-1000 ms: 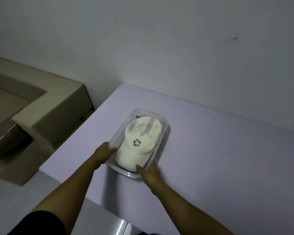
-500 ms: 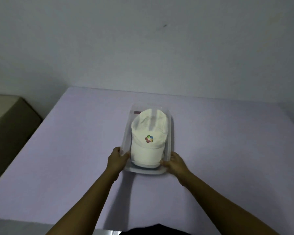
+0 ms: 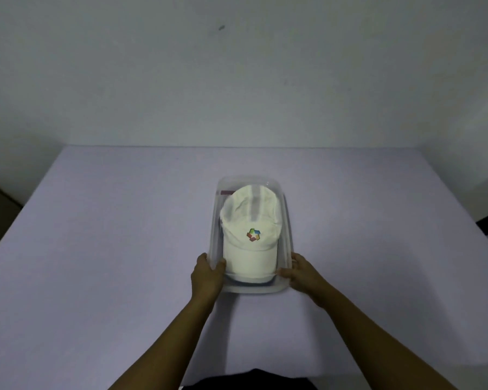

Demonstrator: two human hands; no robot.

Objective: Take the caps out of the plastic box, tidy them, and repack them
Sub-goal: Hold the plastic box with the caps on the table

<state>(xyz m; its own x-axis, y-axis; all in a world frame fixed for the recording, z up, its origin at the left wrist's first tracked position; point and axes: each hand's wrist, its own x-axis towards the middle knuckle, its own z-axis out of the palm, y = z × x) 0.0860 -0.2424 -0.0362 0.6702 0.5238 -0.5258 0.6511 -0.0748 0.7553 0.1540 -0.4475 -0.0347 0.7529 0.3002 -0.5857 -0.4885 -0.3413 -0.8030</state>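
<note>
Lilac tabletop spreads below a plain grey wall, and the clear plastic box sits at its middle, straight ahead of the person. At the box's near-left corner the left hand grips the wall, thumb hooked over the rim. Between the hands a white cap lies on top inside, brim toward the person and crown away, so cap and box both run lengthwise away from the body. Something darker shows under the brim, perhaps another cap. The right hand grips the near-right corner; both hands are equally near the brim
</note>
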